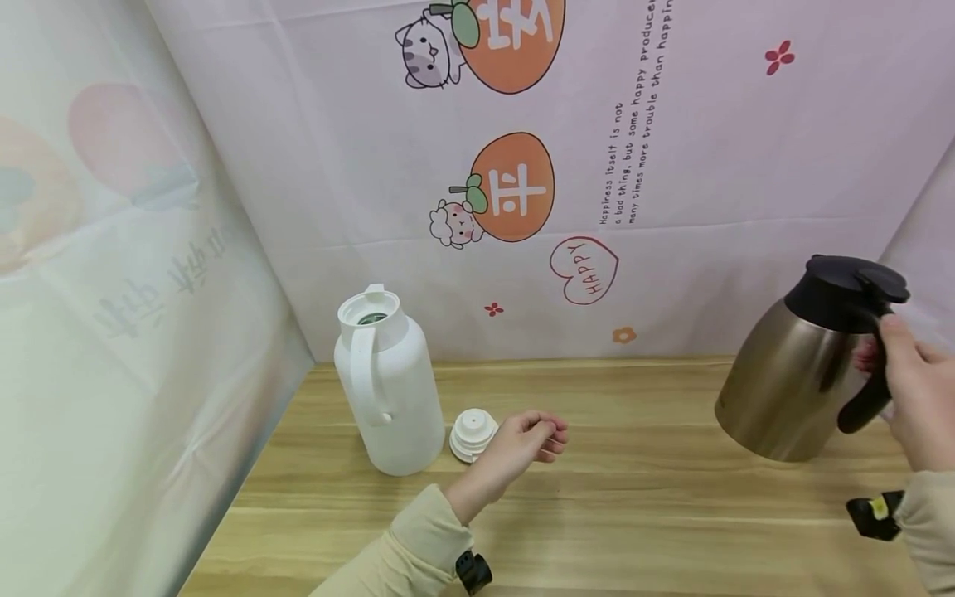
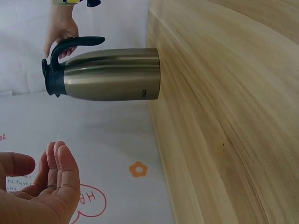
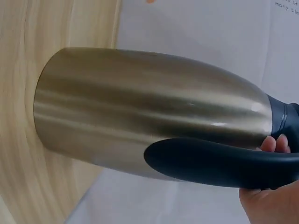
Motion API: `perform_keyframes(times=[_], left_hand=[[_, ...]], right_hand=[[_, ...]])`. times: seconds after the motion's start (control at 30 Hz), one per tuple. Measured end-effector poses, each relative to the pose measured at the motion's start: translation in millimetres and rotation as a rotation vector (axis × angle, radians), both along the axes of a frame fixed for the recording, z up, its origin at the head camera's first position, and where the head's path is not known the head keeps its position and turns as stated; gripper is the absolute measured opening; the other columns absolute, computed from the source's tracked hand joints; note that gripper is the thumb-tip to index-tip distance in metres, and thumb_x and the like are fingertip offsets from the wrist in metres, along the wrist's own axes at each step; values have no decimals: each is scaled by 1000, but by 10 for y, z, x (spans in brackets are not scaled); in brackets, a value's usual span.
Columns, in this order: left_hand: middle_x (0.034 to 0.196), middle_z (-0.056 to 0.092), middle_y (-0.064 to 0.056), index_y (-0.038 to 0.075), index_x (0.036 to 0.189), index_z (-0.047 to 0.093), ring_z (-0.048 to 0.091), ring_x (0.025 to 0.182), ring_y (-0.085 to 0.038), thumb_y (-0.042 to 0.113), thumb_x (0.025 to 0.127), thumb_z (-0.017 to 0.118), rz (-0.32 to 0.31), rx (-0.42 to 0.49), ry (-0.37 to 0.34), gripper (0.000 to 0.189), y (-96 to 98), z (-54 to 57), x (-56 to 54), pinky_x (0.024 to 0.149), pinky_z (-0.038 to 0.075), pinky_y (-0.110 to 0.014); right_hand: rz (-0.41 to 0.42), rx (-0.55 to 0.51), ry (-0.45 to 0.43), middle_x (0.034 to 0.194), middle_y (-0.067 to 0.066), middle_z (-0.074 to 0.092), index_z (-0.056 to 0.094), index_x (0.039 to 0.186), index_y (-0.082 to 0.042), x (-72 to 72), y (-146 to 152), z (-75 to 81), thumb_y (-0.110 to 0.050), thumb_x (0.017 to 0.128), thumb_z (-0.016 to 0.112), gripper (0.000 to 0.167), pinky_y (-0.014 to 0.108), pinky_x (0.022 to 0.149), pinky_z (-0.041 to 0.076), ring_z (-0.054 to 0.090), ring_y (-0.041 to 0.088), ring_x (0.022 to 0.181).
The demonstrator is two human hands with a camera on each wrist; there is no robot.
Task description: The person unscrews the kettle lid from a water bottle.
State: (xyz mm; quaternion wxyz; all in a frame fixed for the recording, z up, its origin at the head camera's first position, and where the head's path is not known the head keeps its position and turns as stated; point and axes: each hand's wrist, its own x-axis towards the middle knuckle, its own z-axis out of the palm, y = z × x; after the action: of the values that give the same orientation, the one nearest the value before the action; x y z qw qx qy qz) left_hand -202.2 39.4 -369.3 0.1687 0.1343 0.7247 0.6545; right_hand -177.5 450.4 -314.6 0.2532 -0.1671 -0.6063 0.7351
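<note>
At the right of the head view, my right hand (image 1: 921, 390) grips the black handle (image 3: 219, 163) of a steel thermal jug (image 1: 794, 381), its fingers curled round the upper part. The jug is upright with its black lid (image 1: 858, 278) on; whether its base touches the table cannot be told. My left hand (image 1: 525, 439) holds nothing, its fingers loosely bent above the table. Just left of that hand lies a white stopper (image 1: 473, 433), partly hidden by the hand. A white thermos jug (image 1: 395, 390) stands beside it, its mouth uncovered and its handle facing me.
The wood-grain table (image 1: 619, 514) meets a printed white cloth (image 1: 358, 182) hung behind it. Another cloth (image 1: 112, 348) hangs along the left side. Dark wrist straps (image 1: 473, 572) show at both sleeves.
</note>
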Motion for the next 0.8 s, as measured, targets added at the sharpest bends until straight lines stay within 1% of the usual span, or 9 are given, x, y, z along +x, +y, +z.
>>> perform_keyframes(times=[0.1, 0.2, 0.27, 0.33, 0.43, 0.5, 0.6, 0.7, 0.8], left_hand=[[105, 67, -19, -4, 112, 62, 66, 87, -15, 16, 98, 45, -10, 19, -29, 30, -20, 21, -27, 77, 57, -26], [108, 67, -19, -5, 116, 61, 66, 90, -15, 18, 99, 43, -10, 41, -58, 33, -55, 42, -56, 79, 57, -27], [109, 67, -18, -6, 117, 60, 67, 93, -17, 18, 100, 42, -10, 49, -66, 35, -78, 46, -73, 81, 57, -27], [109, 67, -16, -5, 118, 59, 66, 95, -19, 19, 100, 42, -13, 51, -68, 35, -97, 46, -85, 82, 56, -28], [111, 66, -17, -5, 119, 59, 66, 97, -19, 19, 100, 43, -21, 58, -74, 35, -114, 35, -104, 84, 56, -29], [113, 66, -17, -5, 120, 58, 66, 96, -16, 19, 100, 43, -28, 58, -72, 34, -121, 37, -115, 86, 56, -30], [117, 64, -17, -3, 121, 58, 65, 96, -14, 18, 100, 44, -42, 59, -66, 33, -108, 61, -154, 88, 55, -31], [121, 63, -17, 0, 123, 58, 64, 96, -12, 18, 100, 46, -64, 61, -59, 32, -58, 131, -228, 91, 54, -32], [124, 62, -18, 1, 123, 59, 64, 96, -14, 18, 100, 47, -84, 60, -42, 31, 20, 223, -311, 92, 54, -33]], right_hand=[[101, -180, 144, 62, -4, 64, 63, 81, -13, -103, 109, -70, -26, 95, 58, 20, 17, 47, 47, 58, 5, 52], [184, -237, 211, 64, -2, 63, 60, 89, -11, -187, 234, -145, -24, 98, 54, 16, 19, 45, 44, 54, 7, 51], [262, -278, 268, 65, 0, 61, 57, 91, -9, -214, 289, -173, -22, 100, 48, 18, 20, 43, 38, 50, 9, 50], [349, -338, 342, 65, 3, 58, 55, 91, -7, -222, 308, -187, -19, 103, 40, 23, 22, 43, 32, 48, 12, 50], [412, -420, 422, 65, 8, 54, 53, 89, -2, -197, 252, -161, -15, 104, 32, 29, 26, 44, 23, 45, 15, 49], [398, -442, 458, 63, 8, 54, 53, 86, 0, -191, 195, -143, -14, 104, 31, 31, 26, 45, 19, 43, 15, 48], [332, -448, 488, 60, 8, 54, 54, 82, 2, -194, 105, -119, -12, 103, 35, 32, 25, 45, 16, 41, 15, 45], [270, -439, 503, 58, 8, 55, 55, 80, 2, -204, 42, -128, -10, 101, 41, 29, 23, 41, 18, 43, 14, 43], [200, -423, 479, 57, 6, 55, 56, 80, 1, -213, -23, -126, -10, 98, 50, 23, 21, 38, 25, 44, 12, 41]])
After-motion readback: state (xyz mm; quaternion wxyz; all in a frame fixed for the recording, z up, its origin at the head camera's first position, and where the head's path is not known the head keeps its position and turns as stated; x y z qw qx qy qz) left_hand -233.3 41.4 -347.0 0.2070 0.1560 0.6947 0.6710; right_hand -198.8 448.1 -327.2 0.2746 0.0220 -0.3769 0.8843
